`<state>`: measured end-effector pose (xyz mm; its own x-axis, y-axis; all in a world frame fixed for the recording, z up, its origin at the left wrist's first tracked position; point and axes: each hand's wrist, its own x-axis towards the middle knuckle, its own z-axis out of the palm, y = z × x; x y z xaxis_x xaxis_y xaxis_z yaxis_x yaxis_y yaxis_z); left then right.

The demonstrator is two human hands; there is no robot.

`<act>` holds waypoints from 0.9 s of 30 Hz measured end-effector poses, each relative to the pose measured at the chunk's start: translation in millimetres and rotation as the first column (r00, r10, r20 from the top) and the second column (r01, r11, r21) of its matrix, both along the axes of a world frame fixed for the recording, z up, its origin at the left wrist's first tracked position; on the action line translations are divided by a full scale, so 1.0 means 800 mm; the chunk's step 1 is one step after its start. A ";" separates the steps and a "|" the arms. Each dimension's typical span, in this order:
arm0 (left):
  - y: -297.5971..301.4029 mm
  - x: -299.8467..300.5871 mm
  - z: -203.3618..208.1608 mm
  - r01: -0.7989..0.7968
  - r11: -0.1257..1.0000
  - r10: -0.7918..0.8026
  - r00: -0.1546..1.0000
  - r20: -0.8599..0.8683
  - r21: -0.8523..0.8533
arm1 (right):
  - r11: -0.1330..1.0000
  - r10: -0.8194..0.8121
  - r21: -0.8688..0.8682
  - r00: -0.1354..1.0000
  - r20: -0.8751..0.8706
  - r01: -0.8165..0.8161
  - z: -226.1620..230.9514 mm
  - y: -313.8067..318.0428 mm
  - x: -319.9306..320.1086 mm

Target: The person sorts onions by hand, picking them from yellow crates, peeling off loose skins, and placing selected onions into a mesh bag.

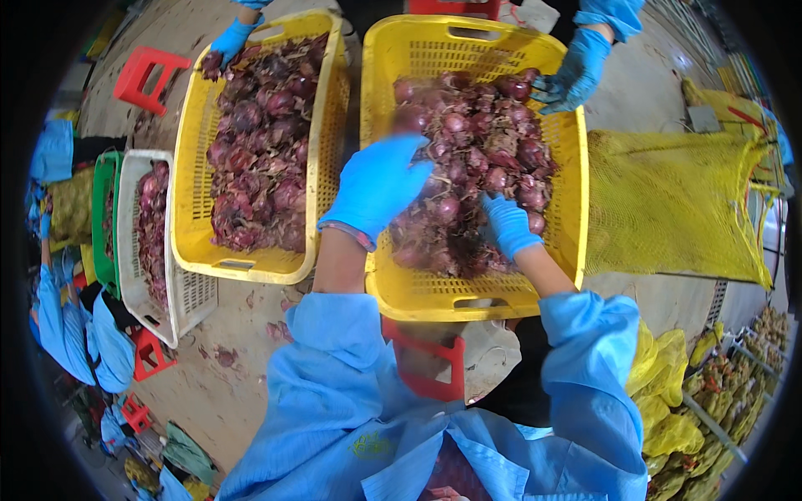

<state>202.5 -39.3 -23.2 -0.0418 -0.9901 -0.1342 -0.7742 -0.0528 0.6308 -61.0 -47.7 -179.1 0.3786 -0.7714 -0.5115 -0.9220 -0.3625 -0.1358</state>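
Observation:
A yellow plastic crate in front of me holds a heap of red onions with dry skins and roots. My left hand, in a blue glove, is over the crate's left side, its fingers smeared by motion. Whether it grips an onion I cannot make out. Lower in the heap, my right hand, gloved in blue too, has its fingers bent in among the onions; what they close on is hidden. Across the crate, another person's gloved hand touches the right end of the heap.
A second yellow crate of onions stands left, with another person's gloved hand at its far end. Beyond it are white and green crates. A yellow mesh sack lies right. Red stools stand about.

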 end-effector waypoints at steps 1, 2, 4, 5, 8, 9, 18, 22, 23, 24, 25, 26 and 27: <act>0.005 0.003 0.005 -0.024 1.000 0.024 1.000 -0.003 0.008 | 0.998 -0.044 0.043 0.999 -0.031 0.045 -0.014 -0.007 0.009; 0.008 0.006 0.007 -0.044 0.999 0.044 0.999 -0.007 0.016 | 0.994 -0.075 0.075 0.996 -0.052 0.079 -0.024 -0.008 0.010; 0.009 0.012 0.007 -0.034 0.999 0.035 0.999 -0.027 0.011 | 0.998 -0.061 0.009 0.993 -0.103 0.063 -0.046 0.000 0.016; 0.007 0.011 0.008 -0.024 0.999 0.025 0.999 -0.039 0.022 | 0.992 -0.110 0.047 0.991 -0.073 0.114 -0.055 0.000 0.008; 0.006 0.013 0.012 -0.003 1.000 0.003 0.995 -0.095 0.005 | 0.853 -0.484 0.320 0.855 0.187 0.413 -0.052 -0.009 -0.004; 0.009 0.016 0.012 0.005 1.000 -0.004 0.996 -0.093 0.006 | 0.658 -0.729 0.555 0.615 0.299 0.510 -0.040 -0.007 -0.002; 0.014 0.017 0.015 0.039 0.997 -0.040 0.999 -0.014 -0.061 | 0.119 -0.917 0.973 -0.397 0.031 -0.200 0.074 0.020 0.037; 0.025 0.019 0.016 0.023 0.995 -0.035 0.991 -0.128 -0.093 | 0.071 -0.925 0.811 -0.342 -0.164 -0.581 0.073 0.023 0.053; 0.025 0.020 0.017 -0.039 0.992 0.021 0.989 -0.147 -0.118 | 0.092 -0.920 0.795 -0.356 -0.162 -0.600 0.074 0.024 0.064; 0.026 0.022 0.018 -0.101 0.985 0.078 0.984 -0.162 -0.138 | 0.088 -0.904 0.862 -0.404 -0.142 -0.500 0.078 0.025 0.082; 0.029 0.024 0.021 -0.158 0.975 0.130 0.975 -0.178 -0.158 | 0.082 -0.885 0.917 -0.452 -0.114 -0.391 0.093 0.025 0.105; 0.034 0.029 0.021 -0.229 0.959 0.179 0.946 -0.271 -0.166 | 0.070 -0.866 0.958 -0.494 -0.080 -0.277 0.099 0.025 0.129; 0.033 0.033 0.026 -0.295 0.938 0.215 0.906 -0.365 -0.181 | 0.075 -0.868 0.893 -0.471 -0.161 -0.443 0.098 0.022 0.145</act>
<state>228.6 -12.5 -2.8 0.2140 -0.9742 0.0715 -0.4945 -0.0449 0.8680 54.8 -30.3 -100.5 0.5539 -0.6375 -0.5354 0.6981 0.7061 -0.1184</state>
